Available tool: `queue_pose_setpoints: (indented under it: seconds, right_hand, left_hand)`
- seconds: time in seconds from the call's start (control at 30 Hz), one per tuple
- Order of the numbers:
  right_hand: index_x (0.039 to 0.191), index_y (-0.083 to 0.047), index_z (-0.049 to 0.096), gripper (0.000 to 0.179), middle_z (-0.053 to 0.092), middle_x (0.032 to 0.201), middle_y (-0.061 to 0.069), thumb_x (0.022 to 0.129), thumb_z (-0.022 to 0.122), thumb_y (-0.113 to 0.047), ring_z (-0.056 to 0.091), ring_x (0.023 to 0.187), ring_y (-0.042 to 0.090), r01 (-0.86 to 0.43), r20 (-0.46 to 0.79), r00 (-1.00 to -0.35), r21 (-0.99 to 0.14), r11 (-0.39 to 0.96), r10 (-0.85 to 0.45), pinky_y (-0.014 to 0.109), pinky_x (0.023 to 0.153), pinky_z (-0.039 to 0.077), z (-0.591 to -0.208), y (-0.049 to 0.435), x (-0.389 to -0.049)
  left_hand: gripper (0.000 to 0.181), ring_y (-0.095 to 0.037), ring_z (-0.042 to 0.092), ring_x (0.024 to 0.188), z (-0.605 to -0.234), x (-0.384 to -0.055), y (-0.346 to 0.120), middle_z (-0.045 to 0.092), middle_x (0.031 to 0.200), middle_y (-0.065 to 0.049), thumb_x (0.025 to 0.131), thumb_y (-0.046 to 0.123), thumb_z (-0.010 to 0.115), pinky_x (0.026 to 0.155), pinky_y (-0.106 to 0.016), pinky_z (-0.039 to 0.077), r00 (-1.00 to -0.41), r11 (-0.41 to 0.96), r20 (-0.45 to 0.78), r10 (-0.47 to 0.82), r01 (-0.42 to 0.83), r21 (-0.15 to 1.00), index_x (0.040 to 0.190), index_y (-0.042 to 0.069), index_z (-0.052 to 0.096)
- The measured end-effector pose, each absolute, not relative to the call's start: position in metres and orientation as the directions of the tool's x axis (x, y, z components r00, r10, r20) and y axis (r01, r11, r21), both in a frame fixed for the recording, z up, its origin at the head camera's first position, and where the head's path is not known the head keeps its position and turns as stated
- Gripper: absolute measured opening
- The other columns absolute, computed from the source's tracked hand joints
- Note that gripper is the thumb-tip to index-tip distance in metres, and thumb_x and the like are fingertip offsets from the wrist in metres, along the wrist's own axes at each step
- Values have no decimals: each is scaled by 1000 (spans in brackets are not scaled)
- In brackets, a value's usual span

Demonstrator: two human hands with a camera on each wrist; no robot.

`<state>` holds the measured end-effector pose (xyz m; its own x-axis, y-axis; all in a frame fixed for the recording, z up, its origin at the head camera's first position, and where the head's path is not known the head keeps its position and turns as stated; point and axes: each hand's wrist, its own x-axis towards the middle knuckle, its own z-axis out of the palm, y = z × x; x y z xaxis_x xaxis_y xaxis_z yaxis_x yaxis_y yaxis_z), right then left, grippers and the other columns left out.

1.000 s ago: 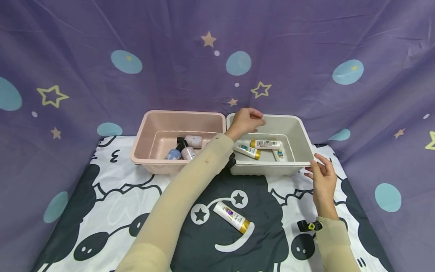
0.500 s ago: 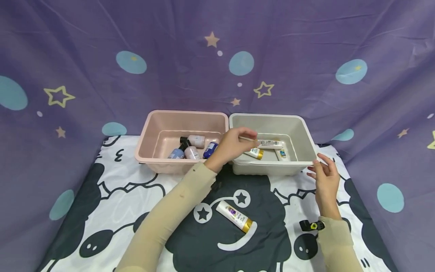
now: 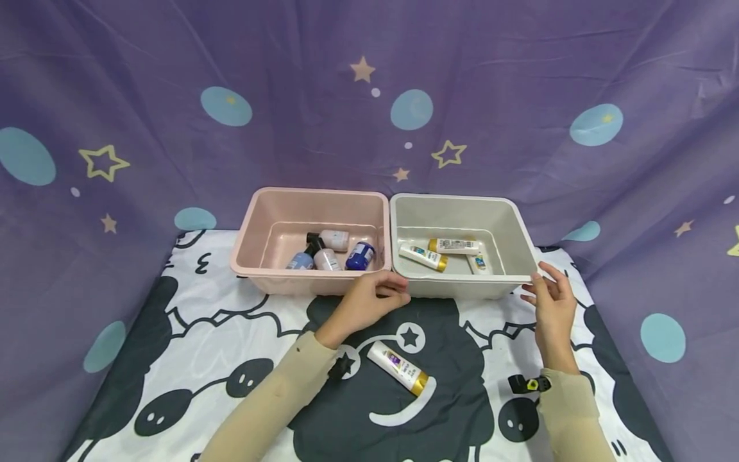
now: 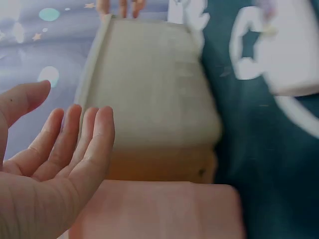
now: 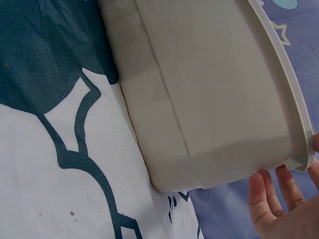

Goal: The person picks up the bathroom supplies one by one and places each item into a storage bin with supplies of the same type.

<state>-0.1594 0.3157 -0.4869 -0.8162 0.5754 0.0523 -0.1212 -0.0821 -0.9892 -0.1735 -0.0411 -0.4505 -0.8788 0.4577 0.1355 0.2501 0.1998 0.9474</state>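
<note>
My left hand (image 3: 372, 300) hovers at the near side where the two bins meet, holding nothing. Its fingers are loosely bent and spread from the thumb in the left wrist view. At the right front corner of the off-white bin (image 3: 462, 288), my right hand (image 3: 554, 314) grips the rim, thumb on top and fingers (image 5: 289, 189) underneath. Inside that bin lie a white tube with a gold cap (image 3: 423, 257), another tube (image 3: 453, 246) and a third, partly covered tube (image 3: 478, 264). One larger white tube with a gold cap (image 3: 398, 367) lies on the dark cloth in front.
Left of the off-white bin, side by side, stands a pink bin (image 3: 306, 283). It contains a dark blue bottle (image 3: 360, 256), a light blue bottle (image 3: 300, 260) and pale pink bottles (image 3: 327, 259). A purple curtain (image 3: 312, 96) rises behind both bins; patterned cloth (image 3: 213, 340) covers the table.
My left hand has come back from over the off-white bin, down and to the left, to its near side. The right hand stays at the bin's corner.
</note>
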Motion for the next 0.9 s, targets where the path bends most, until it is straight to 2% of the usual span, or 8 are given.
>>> queue_pose_setpoints:
  seconds: [0.2,0.4,0.57,0.9]
  right_hand:
    - [131,-9,64,35,69,104,11,97,69,-13,68,87,25,-114,46,-817,-990,-82,575,24,65,57,-486,315,-159]
    - [131,-10,64,34,69,106,12,97,68,-14,69,86,23,-105,42,-813,-992,-75,580,23,64,57,-486,315,-159]
    - [132,-8,63,36,69,108,15,97,68,-13,69,85,23,-105,42,-814,-992,-75,580,24,64,57,-486,316,-159]
    - [132,-10,64,35,68,109,14,97,69,-15,69,87,23,-99,46,-815,-993,-61,578,23,65,57,-486,316,-159]
  left_hand:
    - [27,-14,69,95,-477,-158,-55,70,110,-10,90,15,77,81,-28,56,-864,232,65,499,206,951,115,7,71]
    - [29,-14,68,95,-499,-153,-68,70,110,-7,91,18,76,80,-27,55,-850,355,-49,525,166,920,116,5,71]
    - [30,-16,68,96,-513,-153,-74,70,112,-7,91,15,76,81,-29,54,-804,428,-96,587,207,880,118,2,71]
    - [34,-22,65,100,-520,-149,-77,69,115,-8,87,4,74,86,-36,53,-730,482,-136,669,287,828,120,3,69]
